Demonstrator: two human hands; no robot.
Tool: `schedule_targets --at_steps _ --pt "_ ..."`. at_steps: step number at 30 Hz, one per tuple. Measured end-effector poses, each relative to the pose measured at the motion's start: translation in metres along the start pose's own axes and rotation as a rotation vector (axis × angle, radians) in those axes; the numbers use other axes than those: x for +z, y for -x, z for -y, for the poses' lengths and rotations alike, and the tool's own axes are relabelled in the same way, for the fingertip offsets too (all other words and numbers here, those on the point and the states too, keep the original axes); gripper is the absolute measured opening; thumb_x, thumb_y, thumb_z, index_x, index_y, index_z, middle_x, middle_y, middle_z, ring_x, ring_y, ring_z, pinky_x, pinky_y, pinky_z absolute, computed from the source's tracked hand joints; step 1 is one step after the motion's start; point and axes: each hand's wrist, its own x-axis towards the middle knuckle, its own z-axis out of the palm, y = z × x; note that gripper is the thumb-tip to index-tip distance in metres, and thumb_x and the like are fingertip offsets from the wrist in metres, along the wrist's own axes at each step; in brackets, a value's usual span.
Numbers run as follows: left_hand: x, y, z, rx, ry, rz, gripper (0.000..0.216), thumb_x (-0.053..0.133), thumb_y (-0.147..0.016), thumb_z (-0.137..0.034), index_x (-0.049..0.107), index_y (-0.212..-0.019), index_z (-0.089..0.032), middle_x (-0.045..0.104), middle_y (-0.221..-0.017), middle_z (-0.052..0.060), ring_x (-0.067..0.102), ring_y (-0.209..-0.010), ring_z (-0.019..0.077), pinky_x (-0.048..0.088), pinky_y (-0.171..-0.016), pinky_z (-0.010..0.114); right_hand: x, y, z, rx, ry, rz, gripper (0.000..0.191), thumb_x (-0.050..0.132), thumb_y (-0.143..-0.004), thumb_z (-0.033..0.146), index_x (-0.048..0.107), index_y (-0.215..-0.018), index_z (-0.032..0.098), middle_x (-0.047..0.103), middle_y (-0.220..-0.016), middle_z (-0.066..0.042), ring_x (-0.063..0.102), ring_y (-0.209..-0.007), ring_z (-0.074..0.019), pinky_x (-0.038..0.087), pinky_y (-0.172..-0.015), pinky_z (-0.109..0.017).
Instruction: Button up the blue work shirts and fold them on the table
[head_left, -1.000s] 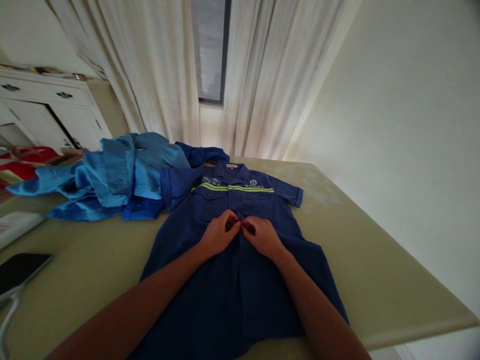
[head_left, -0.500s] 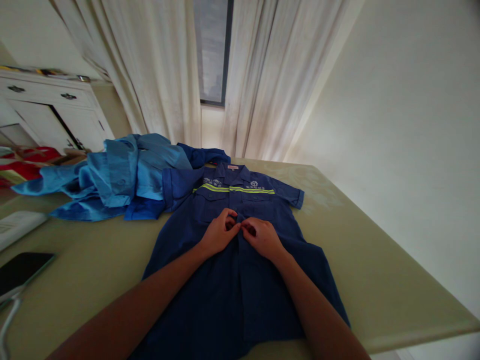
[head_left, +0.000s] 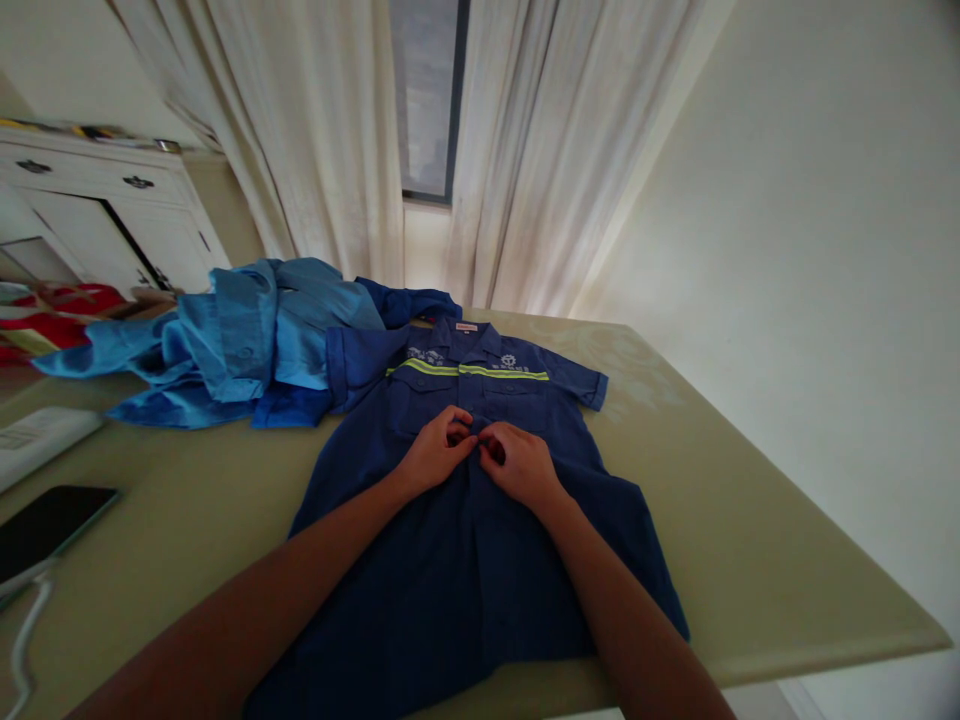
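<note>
Navy shirt (head_left: 439,550), spread on table (head_left: 750,560), hands (head_left: 437,450) pinching its front

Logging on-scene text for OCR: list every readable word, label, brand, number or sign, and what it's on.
No readable words, brands or numbers.
Navy shirt, image-right chest: white gear-like emblem; lettering beneath too small to read.
Navy shirt, image-left chest: white print, too blurred to read.
Collar label: red-and-white, too small to read.
White object, image left: faint markings, unreadable.

phone (head_left: 52,530) cut off at left, shirt placket (head_left: 491,560) partly hidden by fingers (head_left: 459,449), chest lettering (head_left: 510,369) too small
</note>
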Motion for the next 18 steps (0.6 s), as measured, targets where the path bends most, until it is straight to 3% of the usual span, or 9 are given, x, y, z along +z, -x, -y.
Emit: schedule_targets --at_steps 18 --pt "-0.002 0.001 -0.001 0.014 0.002 -0.013 0.026 0.064 -0.088 -0.036 0.053 -0.105 -0.02 0.071 -0.076 -0.001 0.068 -0.071 0.0175 0.046 -0.063 0.027 -0.002 0.002 0.014 -0.031 0.142 0.011 0.017 0.054 -0.099 0.023 0.069 -0.107 0.024 0.072 -0.096 -0.003 0.067 -0.084 -0.0169 0.043 -0.072 -0.025"
